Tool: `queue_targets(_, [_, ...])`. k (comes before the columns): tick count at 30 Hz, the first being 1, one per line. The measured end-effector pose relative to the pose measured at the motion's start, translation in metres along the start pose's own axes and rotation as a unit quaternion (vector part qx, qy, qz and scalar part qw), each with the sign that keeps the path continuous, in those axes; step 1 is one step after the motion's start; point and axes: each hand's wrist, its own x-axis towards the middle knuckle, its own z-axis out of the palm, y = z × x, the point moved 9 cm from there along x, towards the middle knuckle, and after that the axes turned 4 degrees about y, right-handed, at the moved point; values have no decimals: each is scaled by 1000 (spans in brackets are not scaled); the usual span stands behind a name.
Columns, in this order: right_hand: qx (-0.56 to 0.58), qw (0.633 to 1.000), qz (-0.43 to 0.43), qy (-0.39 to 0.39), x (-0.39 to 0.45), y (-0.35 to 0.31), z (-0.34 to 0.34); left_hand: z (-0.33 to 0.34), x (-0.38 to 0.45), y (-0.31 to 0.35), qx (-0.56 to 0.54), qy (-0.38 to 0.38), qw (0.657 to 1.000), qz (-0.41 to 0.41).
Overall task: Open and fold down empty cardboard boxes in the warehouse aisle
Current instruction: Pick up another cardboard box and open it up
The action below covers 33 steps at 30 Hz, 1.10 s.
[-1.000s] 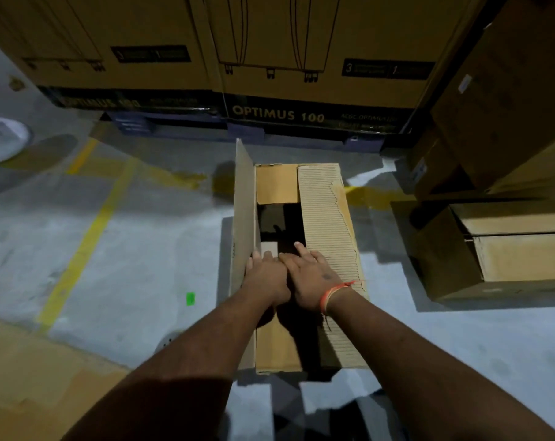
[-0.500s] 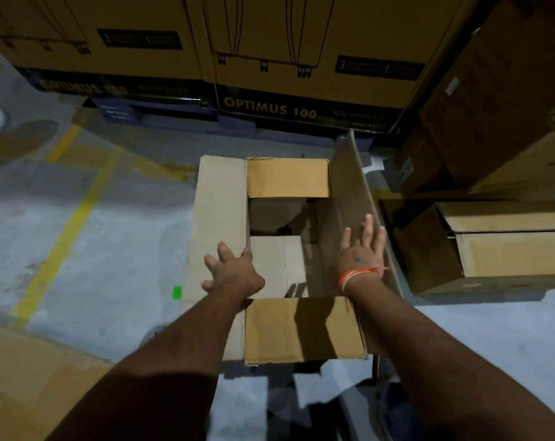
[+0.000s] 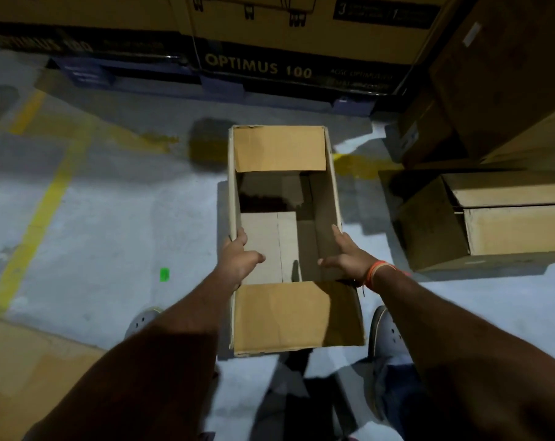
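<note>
Both long flaps, which half a second ago lay spread outward or leaned aside, now stand upright, and both hands have shifted onto them: the left hand (image 3: 238, 259) curls over the top edge of the left flap, fingers outside and thumb inside, so its grip pinches that wall, while the right hand (image 3: 344, 254) lies with straight fingers flat against the inside of the right flap, its grip spread and pressing rather than clasping. The box (image 3: 282, 237) stands on the floor (image 3: 110, 218) of the aisle, directly in front of the person and between the two shoes, its top open. Two short flaps lie folded inward, one at the far end and one at the near end, and the bottom shows pale panels with a dark gap beyond them. It looks empty, so it should be light and easy to tip or lift, though the thin corrugated walls probably flex and crease readily, and the edges may slip through fingers unless pinched near a corner or fold line. Holding both long walls at mid-length, as now, seems a fair place for pushing them together. Counted: one box in hand, four flaps on it, one more open box (image 3: 479, 218) to the right, and stacked printed cartons (image 3: 269, 27) behind.
</note>
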Motion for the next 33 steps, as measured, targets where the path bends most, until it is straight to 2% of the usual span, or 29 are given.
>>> queue_targets(3, [-13, 1000, -10, -8, 2, 0, -3, 1, 3, 4, -7, -3, 1000, 14])
queue_targets(7, [-46, 999, 11, 22, -1, 1, -3, -11, 2, 19, 5, -20, 998, 61])
queue_targets(9, [-140, 990, 25, 14, -11, 1, 4, -16, -4, 25, 82, -14, 992, 92])
queue_targets(11, [-247, 969, 28, 10, -27, -2, 12, -18, -18, 23, 206, -2, 973, 100])
queue_targets(13, [-280, 959, 29, 24, -45, -6, 15, -19, -42, 22, 356, 2, 928, 112])
queue_targets(14, [-296, 954, 22, 40, -55, -11, 14, -17, -56, 23, 408, -6, 905, 121])
queue_targets(15, [-313, 948, 12, 60, -65, -18, 10, -18, -70, 25, 426, -8, 896, 124])
queue_targets(18, [-287, 952, -9, 107, -101, -39, -11, -32, -106, 45, 381, 16, 919, 102])
queue_targets(19, [-262, 960, -10, 96, -113, -41, -13, -36, -114, 49, 362, 4, 927, 99])
queue_targets(21, [-264, 964, -14, 29, -132, -35, -6, -34, -131, 48, 324, -83, 937, 97])
queue_targets(23, [-330, 942, -23, -45, -147, -23, 12, -24, -149, 38, 338, -174, 917, 122])
queue_targets(25, [-374, 924, -37, -66, -158, -8, 33, -11, -158, 18, 376, -210, 890, 147])
queue_targets(29, [-390, 915, -93, -36, -159, 9, 72, 25, -161, -25, 400, -219, 867, 200])
queue_targets(33, [-439, 888, -135, -28, -137, 14, 96, 64, -159, -50, 498, -220, 796, 263])
